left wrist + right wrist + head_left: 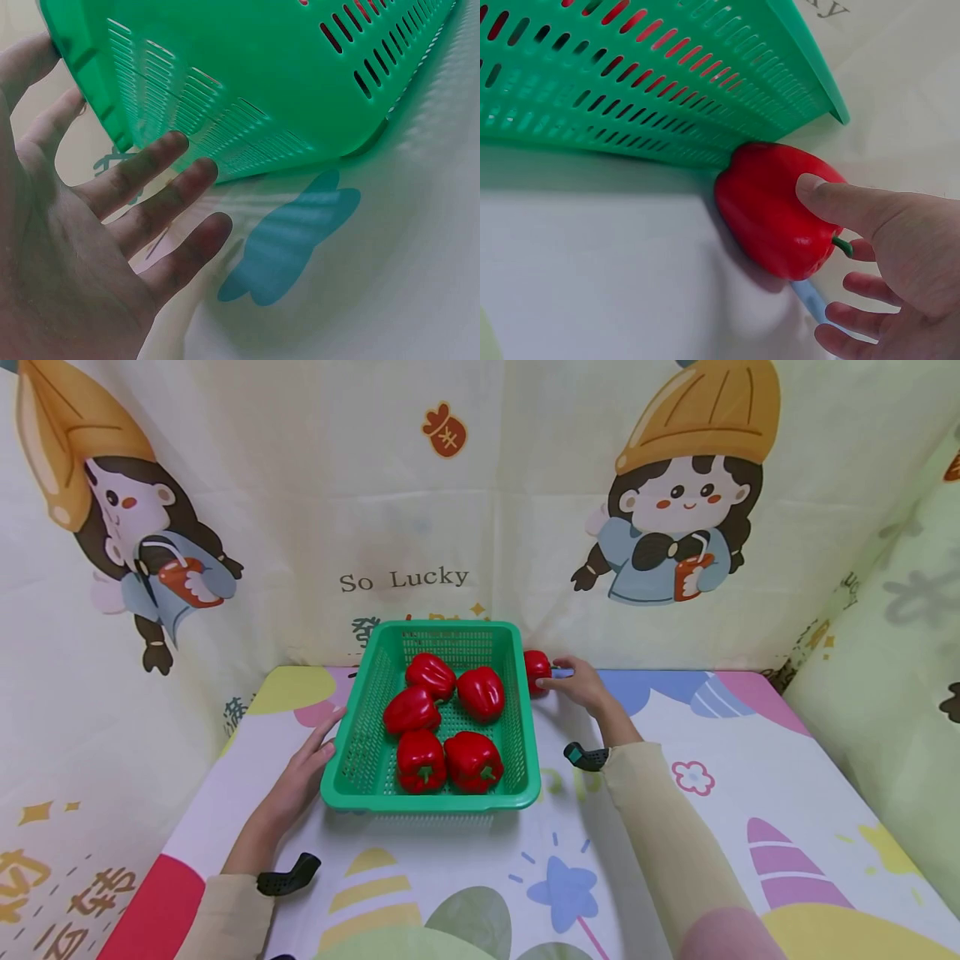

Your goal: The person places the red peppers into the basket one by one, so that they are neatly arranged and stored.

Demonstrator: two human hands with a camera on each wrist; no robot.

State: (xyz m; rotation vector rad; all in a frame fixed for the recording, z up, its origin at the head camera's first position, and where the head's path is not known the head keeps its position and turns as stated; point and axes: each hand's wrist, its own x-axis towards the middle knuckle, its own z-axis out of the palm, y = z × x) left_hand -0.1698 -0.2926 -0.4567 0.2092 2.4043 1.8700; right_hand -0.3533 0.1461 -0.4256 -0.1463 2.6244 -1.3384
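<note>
A green plastic basket (pixel 431 803) stands on the table with several red bell peppers (pixel 480 695) inside. My left hand (pixel 298 775) is at the basket's left side, fingers spread; in the left wrist view the fingertips (pixel 201 171) lie beside the slotted wall. Outside the basket's right wall, touching it, another red bell pepper (pixel 772 214) lies on its side, its green stem (pixel 843 245) facing my right hand (pixel 585 687). That hand's thumb (pixel 832 196) overlaps the pepper, while the other fingers hang loosely bent near the stem, not wrapped round it.
A patterned cloth covers the table (pixel 450 877). Behind the basket hangs a printed cloth wall (pixel 517 510), close to its far rim. More cloth (pixel 900 635) closes off the right side. Black wrist straps (pixel 288 875) sit at both cuffs.
</note>
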